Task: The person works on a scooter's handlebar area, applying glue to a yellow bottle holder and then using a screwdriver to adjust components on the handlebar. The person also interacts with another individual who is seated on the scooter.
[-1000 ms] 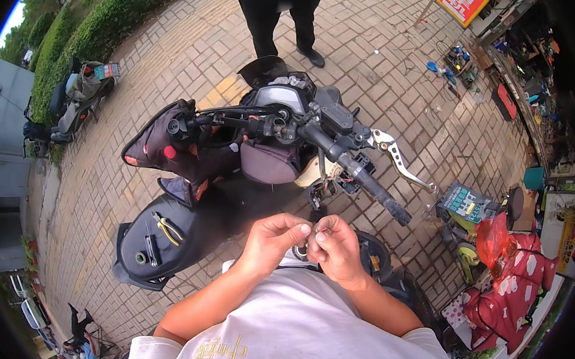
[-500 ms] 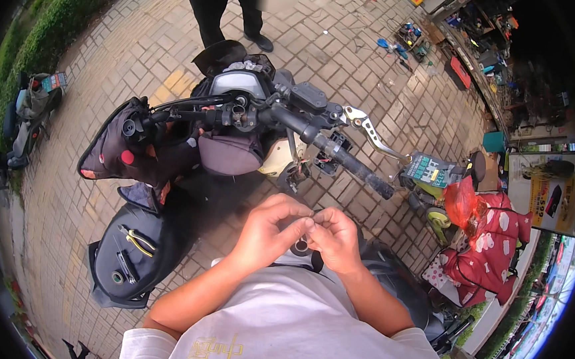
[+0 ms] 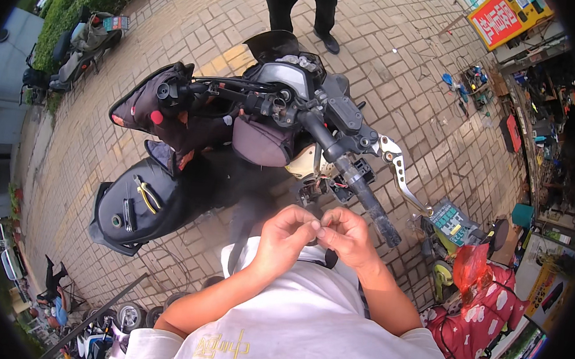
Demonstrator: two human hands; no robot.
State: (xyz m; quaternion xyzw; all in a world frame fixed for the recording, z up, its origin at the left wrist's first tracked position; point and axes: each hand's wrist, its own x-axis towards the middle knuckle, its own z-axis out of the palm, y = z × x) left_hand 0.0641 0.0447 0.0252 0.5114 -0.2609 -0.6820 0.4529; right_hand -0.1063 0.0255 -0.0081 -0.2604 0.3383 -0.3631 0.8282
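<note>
My left hand (image 3: 286, 238) and my right hand (image 3: 351, 241) meet in front of my shirt, thumbs and fingertips pinched together. Whatever sits between the fingertips is too small and covered to name. Just beyond them stands a scooter with a bare black handlebar (image 3: 323, 141), a silver brake lever (image 3: 401, 173) and an opened switch housing (image 3: 344, 187) with loose wires. On its black seat (image 3: 172, 206) lie yellow-handled pliers (image 3: 146, 195), a slim dark tool (image 3: 128, 214) and a small round ring-like part (image 3: 116, 221).
A person in dark trousers (image 3: 298, 3) stands beyond the scooter. To the right is another scooter with a red patterned cover (image 3: 474, 319). Tools lie on the paving near a red-black case (image 3: 511, 133), beside cluttered shelves (image 3: 548, 118). A parked scooter (image 3: 76, 51) stands far left.
The view has turned, so the surroundings sit differently in the picture. Both hands stay pinched together at my chest; a dark ring-like thing seen below the fingertips earlier is now mostly hidden.
</note>
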